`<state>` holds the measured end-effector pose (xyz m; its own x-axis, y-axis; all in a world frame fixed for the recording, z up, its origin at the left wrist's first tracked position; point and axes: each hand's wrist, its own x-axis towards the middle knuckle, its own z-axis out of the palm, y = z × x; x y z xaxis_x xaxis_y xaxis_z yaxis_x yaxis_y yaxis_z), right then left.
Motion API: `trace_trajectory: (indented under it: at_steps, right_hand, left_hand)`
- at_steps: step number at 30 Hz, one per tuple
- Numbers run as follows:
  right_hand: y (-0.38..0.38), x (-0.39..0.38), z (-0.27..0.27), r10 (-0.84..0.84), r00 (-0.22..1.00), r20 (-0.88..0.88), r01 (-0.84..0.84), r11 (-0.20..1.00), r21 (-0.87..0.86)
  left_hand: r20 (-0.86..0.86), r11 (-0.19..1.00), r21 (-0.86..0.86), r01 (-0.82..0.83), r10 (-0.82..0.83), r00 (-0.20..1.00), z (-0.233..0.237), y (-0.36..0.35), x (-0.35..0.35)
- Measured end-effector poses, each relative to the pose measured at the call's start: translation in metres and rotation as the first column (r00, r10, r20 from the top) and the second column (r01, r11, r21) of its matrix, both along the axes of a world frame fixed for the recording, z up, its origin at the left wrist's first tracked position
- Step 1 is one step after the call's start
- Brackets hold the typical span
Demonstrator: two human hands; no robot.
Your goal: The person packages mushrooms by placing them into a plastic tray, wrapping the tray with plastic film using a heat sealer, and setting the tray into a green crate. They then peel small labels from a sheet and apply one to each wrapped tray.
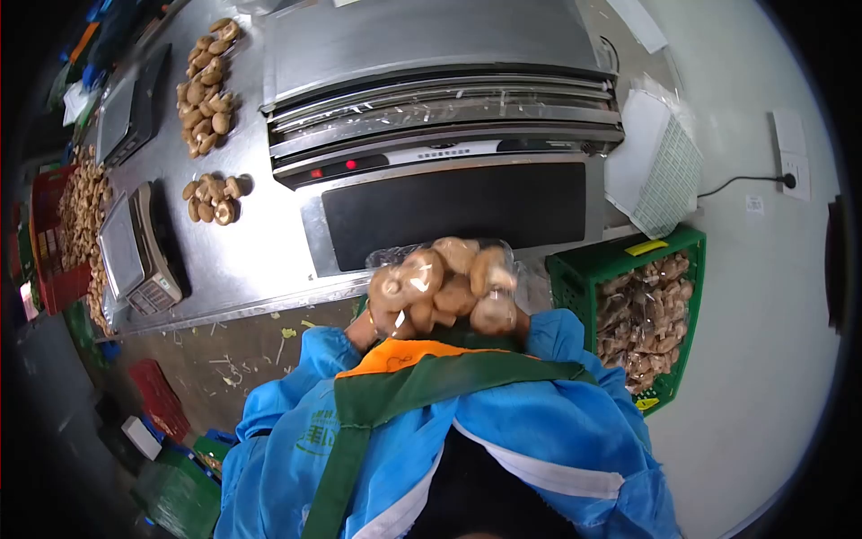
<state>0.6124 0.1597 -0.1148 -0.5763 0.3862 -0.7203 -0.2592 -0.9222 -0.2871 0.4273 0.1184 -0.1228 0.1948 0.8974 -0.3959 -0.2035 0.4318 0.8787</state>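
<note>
A clear plastic bag of brown shiitake mushrooms (449,286) is held up close to my chest, blurred a little by motion. My left hand (363,329) grips it at the left side, just past the blue sleeve cuff. On the opposite side my right hand (522,325) holds it. The fingers of both hands are mostly hidden behind the mushrooms. Right in front of the bag is the black pad (458,211) of a bag sealing machine (440,148), whose red light is lit.
Mushroom piles (214,198) lie on the steel table (238,269) at the left. Two scales (144,260) stand there, beside a red crate (49,234) of mushrooms. A green crate (575,287) of bagged mushrooms stands at the right. A power cord (745,181) reaches the wall socket.
</note>
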Motion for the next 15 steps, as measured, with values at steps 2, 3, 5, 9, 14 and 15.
trace_trajectory:
  at_steps: [2,3,5,9,14,15]
  right_hand:
    - [0.0,0.001,0.025,0.072,0.996,-0.047,-0.067,0.993,0.097]
    - [0.001,0.005,0.037,0.107,0.992,-0.06,-0.097,0.983,0.155]
    - [-0.004,0.014,0.059,0.175,0.982,-0.071,-0.15,0.952,0.268]
    - [-0.014,0.026,0.085,0.226,0.972,-0.067,-0.163,0.85,0.502]
    - [-0.008,0.034,0.092,0.147,0.988,-0.04,-0.071,0.673,0.736]
    - [-0.006,0.038,0.093,0.115,0.993,-0.036,-0.046,0.632,0.774]
  left_hand:
    - [0.006,0.993,0.001,-0.119,0.119,0.993,0.016,-0.003,0.011]
    - [0.01,0.987,0.013,-0.162,0.162,0.987,0.026,0.002,0.011]
    - [-0.007,0.971,0.024,-0.237,0.237,0.971,0.054,0.004,0.009]
    - [-0.066,0.902,-0.133,-0.411,0.405,0.912,0.145,0.025,-0.013]
    - [-0.218,0.998,-0.014,0.056,-0.058,0.974,0.16,0.04,-0.001]
    - [-0.07,0.984,-0.145,-0.101,0.092,0.993,0.144,0.047,0.005]
